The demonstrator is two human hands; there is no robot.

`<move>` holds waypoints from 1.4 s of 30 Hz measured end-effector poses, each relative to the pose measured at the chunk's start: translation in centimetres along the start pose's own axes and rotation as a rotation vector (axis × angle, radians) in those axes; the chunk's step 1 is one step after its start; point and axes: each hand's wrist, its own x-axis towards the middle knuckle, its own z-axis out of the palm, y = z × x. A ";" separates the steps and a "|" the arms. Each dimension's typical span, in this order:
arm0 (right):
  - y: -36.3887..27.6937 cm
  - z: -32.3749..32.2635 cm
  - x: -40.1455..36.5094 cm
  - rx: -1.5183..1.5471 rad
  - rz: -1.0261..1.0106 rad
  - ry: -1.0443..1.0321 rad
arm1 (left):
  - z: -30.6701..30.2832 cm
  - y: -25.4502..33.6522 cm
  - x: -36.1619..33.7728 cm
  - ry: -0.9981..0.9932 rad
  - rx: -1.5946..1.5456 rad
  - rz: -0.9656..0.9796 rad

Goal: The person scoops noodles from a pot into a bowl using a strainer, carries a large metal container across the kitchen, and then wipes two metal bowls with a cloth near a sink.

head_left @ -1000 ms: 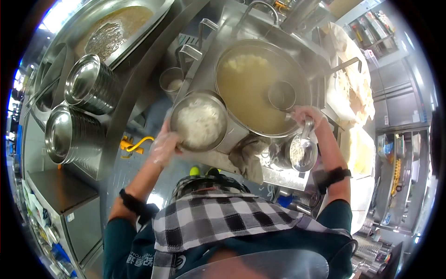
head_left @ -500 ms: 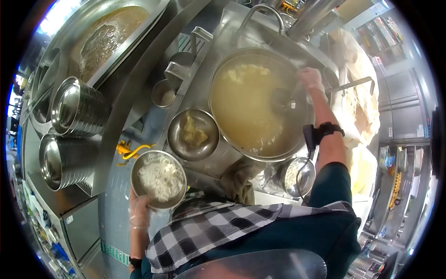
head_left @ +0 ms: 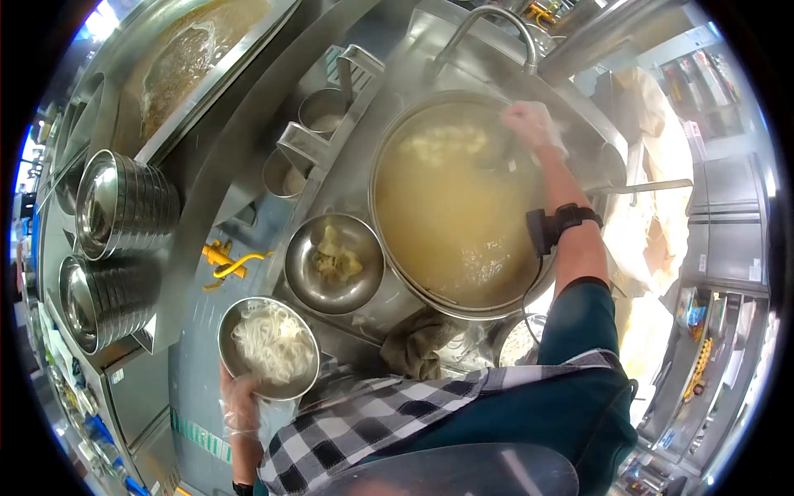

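My left hand [head_left: 240, 402], in a clear glove, grips the rim of a steel bowl [head_left: 309, 374] from below and to the left. White noodles [head_left: 271, 341] fill this bowl. Over the far right side of a large pot [head_left: 377, 240] of cloudy yellowish broth [head_left: 447, 219] is my gloved right hand [head_left: 533, 126], its fingers closed on the handle of a ladle. The ladle's head is blurred and mostly hidden in the broth. Pale chunks [head_left: 451, 142] float near the pot's far edge. Between pot and noodle bowl stands another steel bowl [head_left: 298, 289] with yellowish-green pieces [head_left: 337, 255] in it.
Stacked steel bowls [head_left: 124, 207] stand at left, near a vat of brown liquid [head_left: 178, 62]. A curved faucet pipe [head_left: 488, 12] rises behind the pot. A crumpled cloth [head_left: 418, 341] and a bowl of white food [head_left: 519, 343] lie near my body.
My right hand has shifted left and slightly away over the pot, with the ladle stirring up blur. The noodle bowl in my left hand sits a little lower and farther left in view.
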 end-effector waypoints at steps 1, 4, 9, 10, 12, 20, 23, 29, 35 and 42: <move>0.2 0.9 0.6 0.098 -0.082 -0.001 | -0.1 -0.6 0.3 0.002 0.000 0.009; -0.6 3.7 1.4 0.218 -0.229 0.010 | 0.0 -0.3 0.2 -0.037 -0.073 0.029; -5.1 4.5 -0.4 0.169 -0.386 -0.006 | 0.8 1.5 -0.2 -0.041 -0.041 0.020; -6.2 4.2 -1.0 0.192 -0.440 -0.040 | 1.3 2.5 -0.4 -0.037 -0.041 0.017; -7.6 4.5 -2.1 0.217 -0.495 -0.077 | 2.4 4.7 -1.4 0.005 -0.036 0.020; -10.8 5.7 -5.5 0.434 -0.365 -0.101 | -0.5 0.7 -0.2 -0.018 -0.080 0.049; -11.0 4.7 -6.4 0.615 -0.284 -0.085 | -1.0 0.2 -0.3 -0.035 -0.084 -0.011; -6.9 1.3 -8.5 0.586 -0.007 0.123 | -1.4 -0.1 -0.1 -0.041 -0.030 -0.017; -5.9 -6.6 -15.7 0.804 0.142 0.286 | -0.7 1.6 -0.7 -0.129 -0.038 -0.022; -6.3 -18.3 -25.0 0.562 0.231 0.394 | 1.2 -0.9 2.2 -0.366 0.104 -0.005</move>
